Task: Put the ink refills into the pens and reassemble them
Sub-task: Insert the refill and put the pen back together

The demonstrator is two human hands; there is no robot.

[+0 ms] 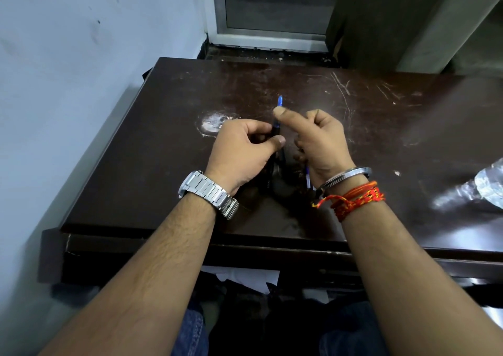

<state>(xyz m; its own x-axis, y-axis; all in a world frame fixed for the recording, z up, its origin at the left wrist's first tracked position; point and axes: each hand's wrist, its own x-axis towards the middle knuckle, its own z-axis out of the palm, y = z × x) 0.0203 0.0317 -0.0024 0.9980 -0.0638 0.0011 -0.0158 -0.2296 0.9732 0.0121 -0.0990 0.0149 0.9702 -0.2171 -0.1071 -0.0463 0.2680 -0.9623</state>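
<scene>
My left hand (pixel 242 148) grips a dark pen barrel (pixel 276 129) that points away from me, thumb pressed on its side. A blue refill tip (pixel 280 101) sticks out of the barrel's far end. My right hand (pixel 321 140) has its forefinger tip against the barrel just below that blue tip, the other fingers curled. A thin blue and white refill (pixel 307 178) pokes out under the right palm near the wrist; whether the hand holds it or it lies on the table I cannot tell. More dark pen parts (pixel 283 173) lie in shadow between my wrists.
A dark brown scratched table (pixel 381 127) carries a white scuffed patch (pixel 213 122) just left of my left hand. A crinkled clear plastic bottle (pixel 490 186) lies at the right edge. A pale wall stands to the left, a window frame beyond the table.
</scene>
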